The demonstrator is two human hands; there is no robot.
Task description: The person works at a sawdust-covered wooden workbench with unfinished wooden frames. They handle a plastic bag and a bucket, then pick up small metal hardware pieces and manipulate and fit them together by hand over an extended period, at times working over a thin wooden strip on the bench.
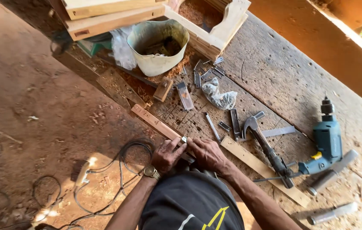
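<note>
Left hand: left hand curled, fingertips pinching a small metal piece against a wooden strip.
Right hand: right hand pressed flat beside it, fingers steadying the same piece.
Where: at the near edge of the workbench.
Nearby: hammer, blue drill, white bucket.
Risk: the tiny piece may slip off the edge, since only fingertips hold it.

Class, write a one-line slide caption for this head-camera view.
Both hands, left hand and right hand, pinch a small metal piece beside a claw hammer and blue drill.
</note>
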